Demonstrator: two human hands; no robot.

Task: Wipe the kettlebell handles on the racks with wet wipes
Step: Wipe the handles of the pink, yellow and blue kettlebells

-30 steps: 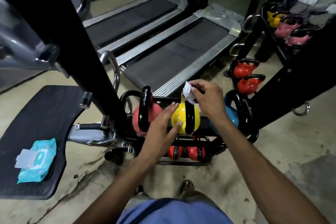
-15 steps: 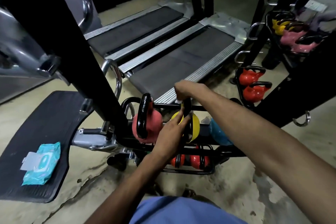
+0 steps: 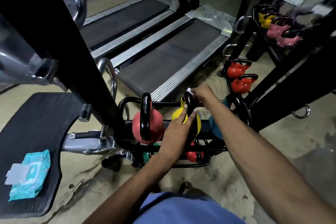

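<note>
Right hand [image 3: 200, 95] has dropped from above onto the top of the black handle [image 3: 189, 104] of the yellow kettlebell [image 3: 177, 116], and the left hand [image 3: 175, 131] has slid up so its fingers straddle that handle. The kettlebell sits on the top tier of the low rack [image 3: 163, 104], between a pink kettlebell [image 3: 156, 123] and a blue kettlebell [image 3: 214, 127]. Risks: the wet wipe [image 3: 189, 90] could bunch or slip out, so the stroke skips the handle's underside. The bell could also rock on the rail if the bracing hand eases off. Left hand is flat, fingers straight, pressing the yellow body and gripping nothing. Right hand is curled, pinching the wipe against the handle top with only a white corner showing. The wipes pack [image 3: 30, 174] lies well apart on the black mat [image 3: 36, 114].
</note>
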